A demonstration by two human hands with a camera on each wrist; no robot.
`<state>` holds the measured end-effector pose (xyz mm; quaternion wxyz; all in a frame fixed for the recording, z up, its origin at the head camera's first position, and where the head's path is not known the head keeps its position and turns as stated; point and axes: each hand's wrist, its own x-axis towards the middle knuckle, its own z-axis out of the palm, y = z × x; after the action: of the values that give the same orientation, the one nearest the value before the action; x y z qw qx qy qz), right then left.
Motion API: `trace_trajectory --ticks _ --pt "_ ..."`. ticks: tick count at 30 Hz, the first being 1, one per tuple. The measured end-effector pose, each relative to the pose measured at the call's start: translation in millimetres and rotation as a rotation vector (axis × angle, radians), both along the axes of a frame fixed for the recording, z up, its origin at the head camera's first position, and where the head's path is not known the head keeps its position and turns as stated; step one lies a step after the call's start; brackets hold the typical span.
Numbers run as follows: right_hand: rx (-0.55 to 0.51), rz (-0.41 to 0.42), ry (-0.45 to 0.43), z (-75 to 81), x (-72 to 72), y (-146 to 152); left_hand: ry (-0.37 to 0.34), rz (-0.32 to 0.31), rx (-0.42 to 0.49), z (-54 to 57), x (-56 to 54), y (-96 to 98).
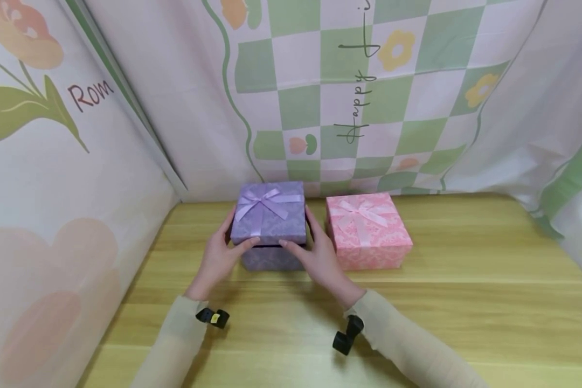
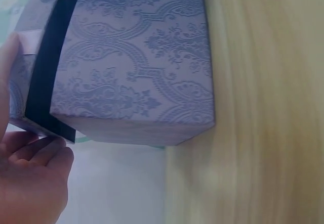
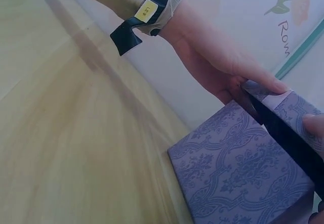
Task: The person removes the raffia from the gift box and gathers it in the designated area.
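A purple patterned gift box [image 1: 271, 260] stands on the table, and its lid [image 1: 291, 229] with a lilac ribbon bow sits slightly raised above it. Both hands grip this lid from opposite sides, thumbs on its front edge. My left hand [image 1: 218, 260] holds the left side, and my right hand [image 1: 324, 263] the right. In the left wrist view, a dark band shows between the lid [image 2: 43, 11] and the box body [image 2: 131, 57]. The right wrist view shows the left hand [image 3: 217, 57] with its fingers curled under the lid's rim. The box's inside is hidden.
A pink gift box [image 1: 368, 256] with a pink bow stands just right of the right hand, its lid on. The wooden table [image 1: 465, 302] meets a checked curtain [image 1: 300, 108] at the back and a printed white panel [image 1: 126, 178] at the left.
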<state>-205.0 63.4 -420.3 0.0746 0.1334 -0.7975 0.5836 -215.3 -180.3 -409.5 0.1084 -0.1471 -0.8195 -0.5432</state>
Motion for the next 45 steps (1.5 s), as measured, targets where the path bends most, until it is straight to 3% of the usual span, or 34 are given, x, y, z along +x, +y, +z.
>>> trace_trajectory --ticks 11,17,25,29,32,38,42,45 --pt "-0.121 0.015 -0.024 16.9 -3.7 -2 0.016 -0.004 0.073 12.1 -1.3 -5.2" --pt "-0.122 0.025 -0.020 23.4 -5.0 -3 0.060 0.026 0.066 20.2 2.6 -5.6" --pt "-0.042 -0.014 0.067 29.9 -6.3 -3 0.082 0.060 0.049 53.3 23.9 4.4" --pt "-0.017 -0.027 0.123 32.8 -7.5 -4 0.073 0.064 0.057 42.1 12.4 -3.7" --pt "-0.025 -0.009 0.136 35.1 -7.9 -5 0.107 0.076 0.062 32.5 2.9 -10.2" --pt "-0.064 0.051 0.124 38.4 -8.8 -7 0.222 0.161 0.043 33.9 1.0 -12.4" --pt "-0.150 0.084 0.089 39.6 -8.8 -8 0.237 0.229 0.013 36.5 3.1 -13.4" --pt "-0.227 0.099 0.057 40.5 -8.9 -10 0.233 0.228 0.045 37.4 4.4 -13.8"
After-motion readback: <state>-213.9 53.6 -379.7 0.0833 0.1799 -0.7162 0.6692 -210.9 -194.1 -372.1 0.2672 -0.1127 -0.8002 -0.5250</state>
